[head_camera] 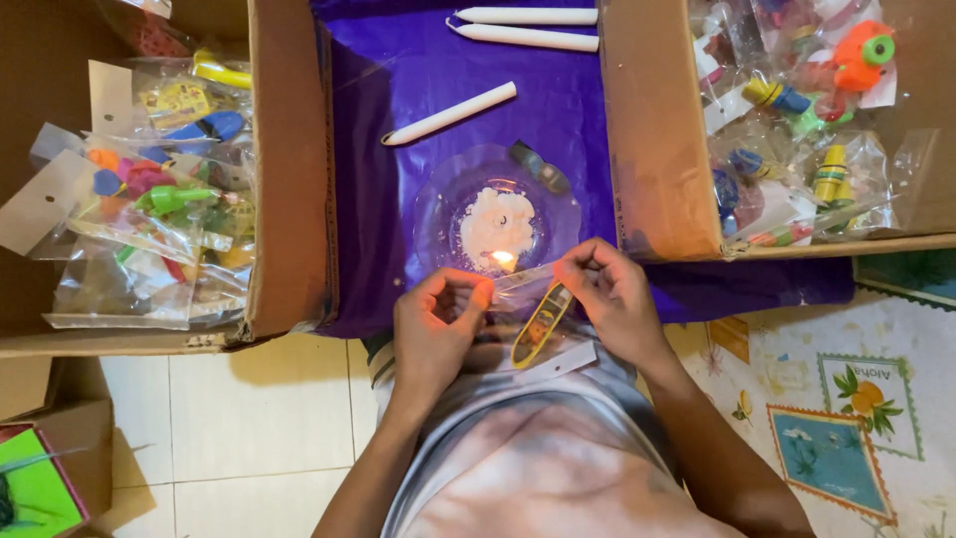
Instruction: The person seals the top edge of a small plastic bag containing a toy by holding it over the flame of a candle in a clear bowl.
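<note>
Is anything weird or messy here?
Yes. A small flame burns on a melted white wax lump in a clear dish, and the left hand and right hand hold the clear plastic packet right over it. Loose white candles lie scattered on the purple sheet.

Left hand and right hand pinch a clear toy packet over a candle flame
</note>
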